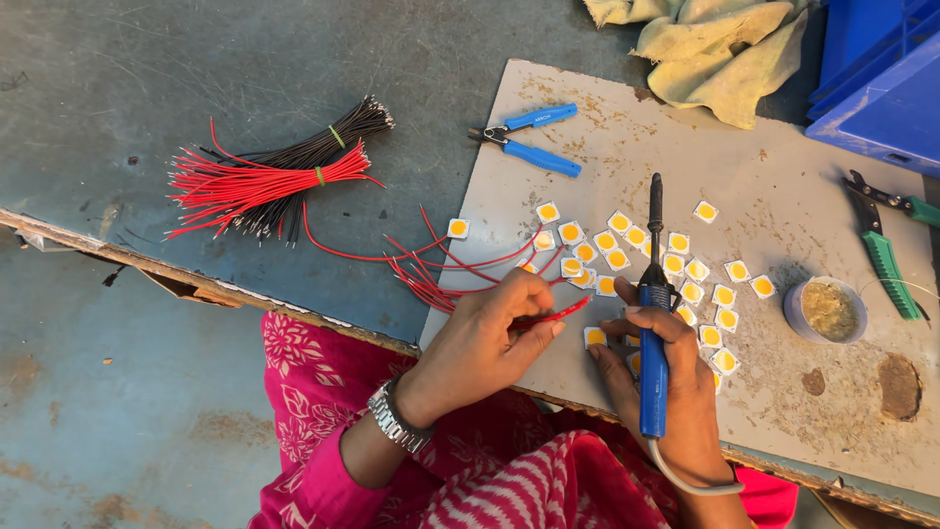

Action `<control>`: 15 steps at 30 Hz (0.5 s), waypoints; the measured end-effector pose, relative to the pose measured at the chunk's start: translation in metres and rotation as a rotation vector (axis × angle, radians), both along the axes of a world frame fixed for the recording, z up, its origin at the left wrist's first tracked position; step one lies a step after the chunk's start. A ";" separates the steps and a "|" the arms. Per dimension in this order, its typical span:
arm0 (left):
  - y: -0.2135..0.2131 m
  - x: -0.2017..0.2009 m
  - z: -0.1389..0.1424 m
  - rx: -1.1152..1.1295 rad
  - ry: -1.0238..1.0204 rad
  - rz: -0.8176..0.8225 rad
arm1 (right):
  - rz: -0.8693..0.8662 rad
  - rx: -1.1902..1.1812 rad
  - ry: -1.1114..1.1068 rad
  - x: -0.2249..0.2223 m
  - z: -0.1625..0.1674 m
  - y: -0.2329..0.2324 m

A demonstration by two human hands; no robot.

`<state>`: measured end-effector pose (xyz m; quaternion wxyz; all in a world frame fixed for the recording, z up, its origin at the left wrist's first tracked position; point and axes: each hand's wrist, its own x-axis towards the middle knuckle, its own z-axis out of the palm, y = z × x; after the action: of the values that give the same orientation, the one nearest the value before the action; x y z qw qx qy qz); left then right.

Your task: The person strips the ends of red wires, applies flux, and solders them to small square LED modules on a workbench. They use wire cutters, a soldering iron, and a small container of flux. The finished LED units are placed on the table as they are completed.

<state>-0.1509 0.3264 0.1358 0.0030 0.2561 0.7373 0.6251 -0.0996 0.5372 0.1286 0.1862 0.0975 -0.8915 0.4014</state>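
Both hands (490,338) (666,377) closed, side by side

Your one view comes from the head camera, looking steeply down and close over the board (783,196) at the bench's edge. Your lap fills the bottom of the frame.

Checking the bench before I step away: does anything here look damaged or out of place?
The grey work board is scorched and stained, with dark burn marks near the small pot. Loose red wires sprawl across its left edge.
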 end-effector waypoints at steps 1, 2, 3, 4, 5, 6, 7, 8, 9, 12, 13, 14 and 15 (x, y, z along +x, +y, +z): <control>-0.001 0.000 0.000 -0.002 -0.020 -0.009 | 0.002 -0.004 -0.002 0.000 0.000 0.000; -0.002 0.001 -0.001 -0.003 -0.040 -0.016 | 0.004 -0.009 -0.004 0.000 0.000 0.000; -0.003 0.001 -0.001 -0.006 -0.059 -0.023 | 0.007 -0.014 -0.006 0.000 0.000 0.001; -0.002 0.001 -0.002 0.022 -0.024 -0.015 | 0.007 -0.012 -0.003 -0.001 0.000 0.001; -0.002 0.002 -0.003 0.050 0.011 -0.007 | 0.007 -0.010 0.000 -0.001 0.000 0.002; -0.002 0.002 -0.004 0.079 0.046 0.000 | 0.006 -0.008 0.002 -0.001 -0.001 0.002; -0.003 0.003 -0.004 0.059 0.075 0.022 | 0.008 -0.012 0.003 -0.001 -0.001 0.002; -0.003 0.004 -0.004 0.039 0.105 0.044 | 0.010 -0.016 0.005 -0.001 -0.001 0.003; -0.004 0.004 -0.005 0.019 0.135 0.066 | 0.011 -0.020 0.006 -0.001 -0.001 0.003; -0.002 0.005 -0.005 0.012 0.151 0.137 | 0.010 -0.032 0.001 0.000 -0.002 0.003; -0.001 0.005 -0.004 0.004 0.145 0.144 | 0.012 -0.033 0.002 0.000 -0.002 0.003; 0.000 0.006 -0.004 -0.003 0.140 0.152 | 0.013 -0.034 0.002 0.000 -0.002 0.003; 0.000 0.006 -0.004 -0.011 0.134 0.159 | 0.014 -0.034 0.003 0.001 -0.001 0.003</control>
<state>-0.1449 0.3268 0.1317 -0.0944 0.2380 0.7571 0.6010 -0.0988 0.5404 0.1272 0.1862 0.1013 -0.8835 0.4177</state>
